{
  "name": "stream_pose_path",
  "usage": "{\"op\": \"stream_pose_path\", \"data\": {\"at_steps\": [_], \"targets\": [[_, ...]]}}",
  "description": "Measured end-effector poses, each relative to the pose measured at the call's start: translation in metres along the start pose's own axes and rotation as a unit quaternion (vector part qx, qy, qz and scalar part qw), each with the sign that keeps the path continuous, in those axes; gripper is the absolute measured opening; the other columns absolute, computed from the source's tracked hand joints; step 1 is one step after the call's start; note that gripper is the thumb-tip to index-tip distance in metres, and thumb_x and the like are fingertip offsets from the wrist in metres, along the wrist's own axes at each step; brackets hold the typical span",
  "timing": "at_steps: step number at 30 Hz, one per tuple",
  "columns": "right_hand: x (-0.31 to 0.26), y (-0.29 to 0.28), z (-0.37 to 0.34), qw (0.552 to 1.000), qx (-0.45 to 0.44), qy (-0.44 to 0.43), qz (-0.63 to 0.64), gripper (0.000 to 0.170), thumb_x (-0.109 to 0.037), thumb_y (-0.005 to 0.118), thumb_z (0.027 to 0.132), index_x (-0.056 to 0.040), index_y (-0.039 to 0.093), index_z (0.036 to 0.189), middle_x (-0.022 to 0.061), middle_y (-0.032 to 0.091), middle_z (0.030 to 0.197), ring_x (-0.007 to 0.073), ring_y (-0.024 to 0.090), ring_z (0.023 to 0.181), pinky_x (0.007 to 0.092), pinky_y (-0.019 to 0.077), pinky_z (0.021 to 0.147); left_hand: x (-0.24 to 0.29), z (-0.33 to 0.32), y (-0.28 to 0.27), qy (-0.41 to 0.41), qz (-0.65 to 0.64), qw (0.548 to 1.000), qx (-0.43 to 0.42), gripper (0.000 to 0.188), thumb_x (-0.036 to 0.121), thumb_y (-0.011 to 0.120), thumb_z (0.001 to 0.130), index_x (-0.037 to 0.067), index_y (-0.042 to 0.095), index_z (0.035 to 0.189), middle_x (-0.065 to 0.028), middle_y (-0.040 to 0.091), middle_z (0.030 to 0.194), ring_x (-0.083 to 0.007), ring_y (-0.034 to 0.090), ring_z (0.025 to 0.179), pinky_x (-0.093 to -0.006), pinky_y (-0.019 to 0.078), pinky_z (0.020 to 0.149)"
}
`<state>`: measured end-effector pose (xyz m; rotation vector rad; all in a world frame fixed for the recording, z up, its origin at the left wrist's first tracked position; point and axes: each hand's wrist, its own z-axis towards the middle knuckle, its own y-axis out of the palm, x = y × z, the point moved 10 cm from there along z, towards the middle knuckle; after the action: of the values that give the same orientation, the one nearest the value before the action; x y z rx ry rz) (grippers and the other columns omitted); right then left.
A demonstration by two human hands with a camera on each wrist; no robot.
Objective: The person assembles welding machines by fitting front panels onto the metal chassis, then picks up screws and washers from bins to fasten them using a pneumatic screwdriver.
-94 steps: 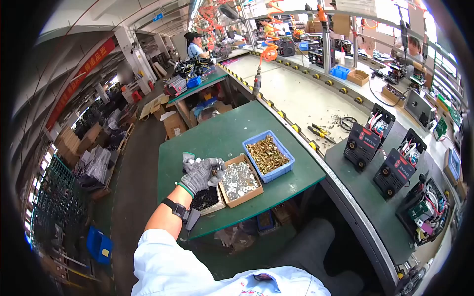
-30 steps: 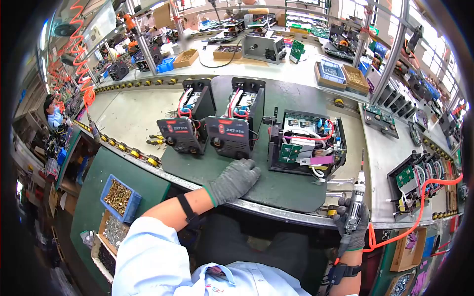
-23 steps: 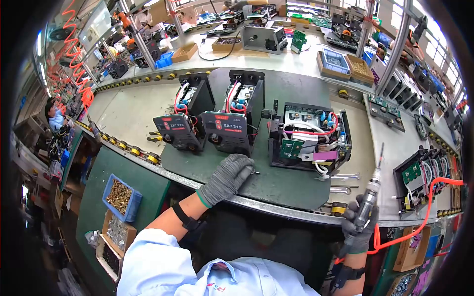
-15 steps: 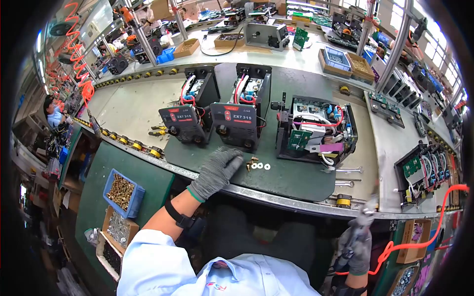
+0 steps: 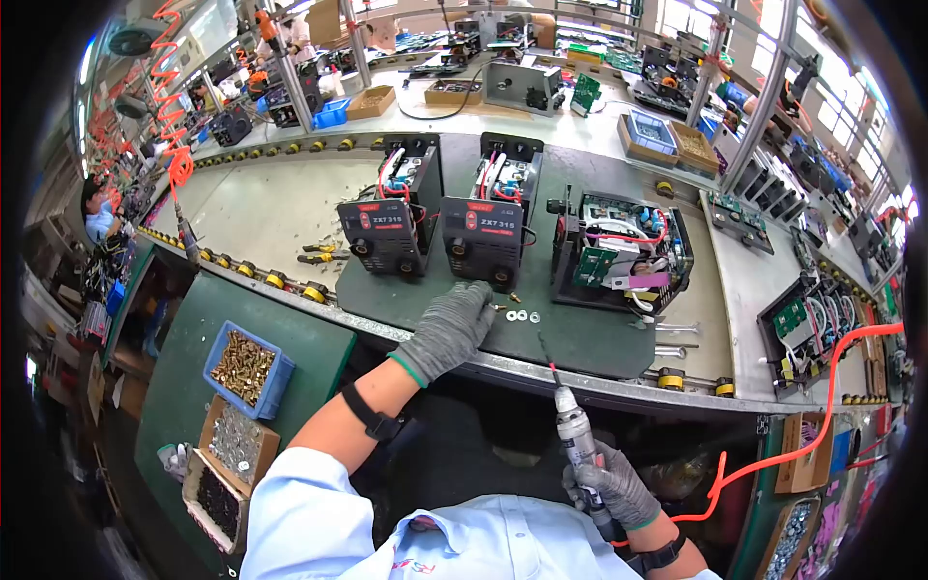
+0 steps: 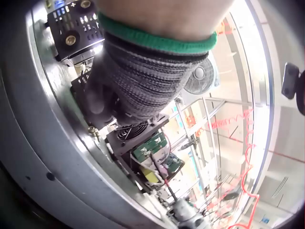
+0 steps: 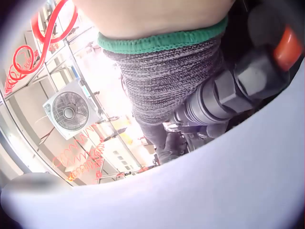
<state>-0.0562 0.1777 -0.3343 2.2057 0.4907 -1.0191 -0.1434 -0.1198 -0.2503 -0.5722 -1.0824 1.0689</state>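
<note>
My gloved left hand (image 5: 448,332) rests at the near side of the green mat (image 5: 604,348), fingertips close below the front panel of the middle ZX7 315 unit (image 5: 483,242). What its fingertips do is hidden; I cannot tell whether they pinch anything. Just right of them lie small brass bolts (image 5: 514,298) and several pale washers (image 5: 523,315). In the left wrist view, brass pieces (image 6: 93,130) show by the fingers. My gloved right hand (image 5: 619,488) grips a pneumatic screwdriver (image 5: 577,440) before my body, its long bit (image 5: 547,356) pointing toward the mat.
A second ZX7 315 unit (image 5: 385,235) stands left; an open chassis (image 5: 623,253) sits right. Wrenches (image 5: 674,338) lie beyond the mat, pliers (image 5: 322,253) left. A blue bin of brass bolts (image 5: 275,389) and a carton of washers (image 5: 253,454) stand on the side table. An orange hose (image 5: 802,435) trails right.
My left hand has come from the side table's washer carton to the mat, where bolts and washers now lie uncovered. The right hand has swung the screwdriver leftward, in front of my body.
</note>
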Motion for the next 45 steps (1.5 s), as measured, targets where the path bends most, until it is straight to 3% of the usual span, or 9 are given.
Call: {"op": "stream_pose_path", "data": {"at_steps": [4,9,16,21,29,33,35,38,45], "targets": [[0.003,0.003,-0.002,0.999,-0.010,0.011,-0.041,0.058,-0.038,0.080,0.082,-0.0006,0.055,0.119,0.0066,0.065,0.086,0.0114,0.063,0.069,0.0261,0.0556,0.060,0.012,-0.002,-0.005,-0.034,-0.240,0.968,-0.063,0.029,0.026,0.072,0.093,0.000,0.067,0.105,-0.0087,0.065,0.081,-0.0206,0.062,0.070,-0.0384,0.0525,0.068],[-0.004,0.005,-0.006,0.999,-0.033,-0.003,-0.033,0.060,-0.038,0.080,0.083,0.0004,0.055,0.120,0.0062,0.064,0.086,0.0106,0.062,0.068,0.0256,0.0544,0.060,0.007,-0.021,0.033,-0.280,-0.523,0.785,-0.175,0.038,0.037,0.065,0.101,0.000,0.067,0.107,-0.0016,0.059,0.077,-0.0078,0.049,0.056,-0.0226,0.0393,0.050],[-0.011,0.008,-0.007,0.996,-0.084,-0.016,-0.019,0.062,-0.041,0.080,0.084,-0.0001,0.054,0.122,0.0048,0.063,0.085,0.0088,0.060,0.067,0.0248,0.0519,0.060,0.040,-0.017,0.031,-0.271,-0.511,0.786,-0.218,0.040,0.039,0.063,0.102,0.000,0.068,0.106,-0.0006,0.058,0.075,-0.0061,0.050,0.058,-0.0226,0.0395,0.050],[-0.011,-0.006,-0.013,0.996,-0.088,-0.011,-0.008,0.061,-0.040,0.079,0.085,-0.0003,0.054,0.124,0.0050,0.063,0.085,0.0094,0.060,0.067,0.0247,0.0514,0.059,0.056,-0.004,0.024,-0.197,-0.352,0.884,-0.235,0.034,0.034,0.063,0.101,0.000,0.069,0.107,0.0017,0.058,0.071,-0.0045,0.051,0.060,-0.0212,0.0415,0.053],[-0.015,-0.021,-0.041,0.977,-0.147,0.002,0.157,0.075,-0.048,0.081,0.078,-0.0006,0.055,0.131,0.0074,0.064,0.083,0.0122,0.061,0.068,0.0257,0.0513,0.056,0.109,0.016,0.043,-0.222,-0.426,0.826,-0.296,0.036,0.036,0.063,0.101,0.001,0.070,0.104,0.0023,0.059,0.072,-0.0042,0.052,0.059,-0.0224,0.0436,0.054],[-0.021,-0.050,-0.049,0.986,-0.085,-0.056,0.134,0.077,-0.048,0.082,0.077,0.0003,0.055,0.131,0.0083,0.065,0.082,0.0132,0.062,0.065,0.0255,0.0512,0.054,0.151,0.077,0.030,-0.100,-0.328,0.918,-0.200,0.036,0.040,0.064,0.099,0.004,0.072,0.097,-0.0015,0.063,0.074,-0.0092,0.061,0.067,-0.0250,0.0484,0.060],[-0.030,-0.060,-0.055,0.982,-0.060,-0.075,0.164,0.078,-0.049,0.083,0.076,0.0006,0.056,0.129,0.0086,0.065,0.081,0.0138,0.062,0.061,0.0252,0.0509,0.052,0.201,0.109,0.013,0.222,-0.075,0.972,0.018,0.028,0.031,0.067,0.095,0.004,0.073,0.095,-0.0090,0.069,0.079,-0.0197,0.068,0.070,-0.0335,0.0538,0.061],[-0.024,-0.071,-0.062,0.979,-0.042,-0.094,0.175,0.075,-0.048,0.082,0.076,0.0002,0.057,0.128,0.0090,0.065,0.080,0.0143,0.062,0.059,0.0254,0.0510,0.052,0.220,0.139,0.065,0.219,0.293,0.930,-0.038,0.019,0.022,0.066,0.092,0.005,0.074,0.093,-0.0150,0.071,0.084,-0.0287,0.073,0.076,-0.0419,0.0572,0.063],[0.006,-0.086,-0.074,0.975,-0.028,-0.086,0.203,0.067,-0.041,0.079,0.080,-0.0005,0.057,0.129,0.0085,0.066,0.083,0.0143,0.063,0.063,0.0258,0.0515,0.056,0.254,0.146,0.071,0.243,0.355,0.898,-0.095,0.013,0.017,0.064,0.090,0.007,0.072,0.091,-0.0129,0.071,0.086,-0.0276,0.074,0.080,-0.0420,0.0586,0.065]]}}
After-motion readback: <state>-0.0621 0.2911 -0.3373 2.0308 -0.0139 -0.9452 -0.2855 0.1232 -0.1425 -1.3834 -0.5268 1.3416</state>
